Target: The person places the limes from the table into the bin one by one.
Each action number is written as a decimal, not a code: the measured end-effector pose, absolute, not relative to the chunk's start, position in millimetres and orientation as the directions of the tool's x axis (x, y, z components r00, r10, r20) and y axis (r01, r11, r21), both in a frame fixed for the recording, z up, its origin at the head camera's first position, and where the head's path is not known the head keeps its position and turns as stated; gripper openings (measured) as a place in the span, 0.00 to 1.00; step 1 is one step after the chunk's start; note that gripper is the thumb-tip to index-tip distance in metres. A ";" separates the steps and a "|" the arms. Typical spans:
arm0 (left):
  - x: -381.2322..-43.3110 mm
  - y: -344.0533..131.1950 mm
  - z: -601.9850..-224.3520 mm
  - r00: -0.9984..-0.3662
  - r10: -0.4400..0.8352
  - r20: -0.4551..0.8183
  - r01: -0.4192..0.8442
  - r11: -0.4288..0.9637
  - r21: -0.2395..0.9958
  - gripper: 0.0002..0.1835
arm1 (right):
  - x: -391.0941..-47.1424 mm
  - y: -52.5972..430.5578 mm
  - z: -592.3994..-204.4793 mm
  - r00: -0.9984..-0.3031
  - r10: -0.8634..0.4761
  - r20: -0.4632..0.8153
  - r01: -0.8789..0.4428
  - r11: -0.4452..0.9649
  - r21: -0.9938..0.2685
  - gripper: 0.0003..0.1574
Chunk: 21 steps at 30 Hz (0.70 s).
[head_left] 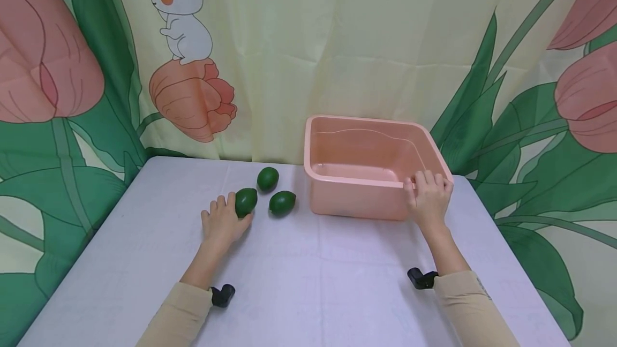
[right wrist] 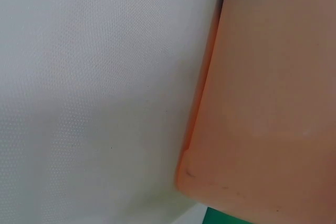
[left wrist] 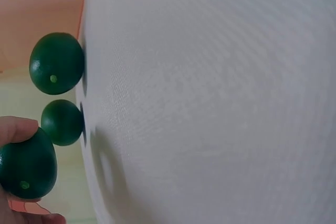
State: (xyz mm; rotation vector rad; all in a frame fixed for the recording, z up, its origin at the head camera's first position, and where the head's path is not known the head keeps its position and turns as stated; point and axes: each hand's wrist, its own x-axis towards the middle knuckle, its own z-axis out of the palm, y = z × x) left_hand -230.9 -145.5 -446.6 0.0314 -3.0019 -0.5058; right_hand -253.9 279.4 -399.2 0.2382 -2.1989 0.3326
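My left hand grips a dark green lime between thumb and fingers. In the left wrist view this lime appears a little above the table, with a shadow beside it. Two more limes rest on the cloth close by, one behind and one to the right. At the back right stands a pink plastic bin, its visible floor bare. My right hand holds the bin's near rim by the right corner. Only the bin's outer wall shows in the right wrist view, without the hand.
A white cloth covers the table. Behind it hangs a curtain printed with tulips and a rabbit, close to the bin's back. Black wrist cameras sit on the left wrist and right wrist.
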 end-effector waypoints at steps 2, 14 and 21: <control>-230.9 -144.7 -445.3 -0.995 -0.034 0.093 -0.002 0.944 0.330 0.36 | -254.3 279.8 -399.5 -0.601 -0.055 0.797 -0.286 0.947 -0.150 0.18; -231.7 -139.5 -436.2 -0.993 -0.024 0.113 0.016 0.939 0.343 0.36 | -255.0 280.9 -399.3 -0.610 -0.057 0.790 -0.282 0.948 -0.149 0.22; -232.4 -136.2 -432.4 -0.993 -0.015 0.116 0.026 0.939 0.344 0.36 | -254.5 280.5 -399.1 -0.608 -0.059 0.792 -0.282 0.948 -0.146 0.17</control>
